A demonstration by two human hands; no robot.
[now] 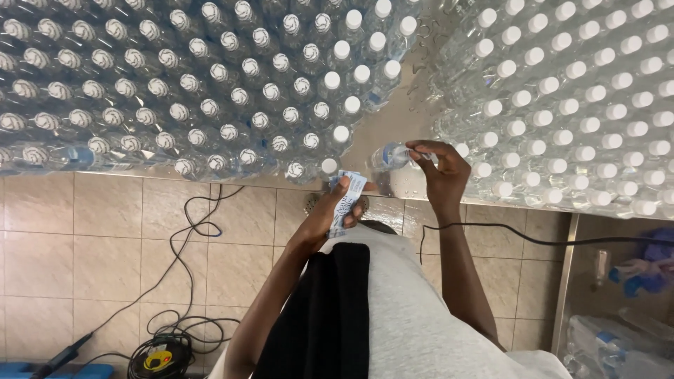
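Grey shirt cloth [428,316] with a black strip [330,316] hanging down it fills the bottom middle of the view, closest to the lens, and both bare forearms rise out of it toward a steel tabletop [393,119]. Two big fields of clear bottles cover that tabletop: the bottles with patterned caps [175,84] reach from its left edge almost to the middle, the bottles with plain white caps [583,98] fill the right side, and both blocks are cut off by the top of the picture. A bare strip of wet steel runs between them down to the near edge. Below lies a tiled floor [84,253] with black cables [175,330] coiled at its lower left; a dark tool there is only partly in view. At lower right, more bottles [604,344] and something blue [646,274] are blurred and hard to make out.

Right hand [439,172] is at the near edge of the bare strip, thumb and fingers pinched on the neck of a clear bottle [390,156]. That bottle lies tipped over, long axis running left to right, its capped end hidden in the fingers and its base pointing left; glare hides much of its body. Left hand [337,210], just off the near edge, is closed on a stack of blue-and-white labels [347,202], which stands nearly upright and leans a little right; its lower end is hidden in the palm
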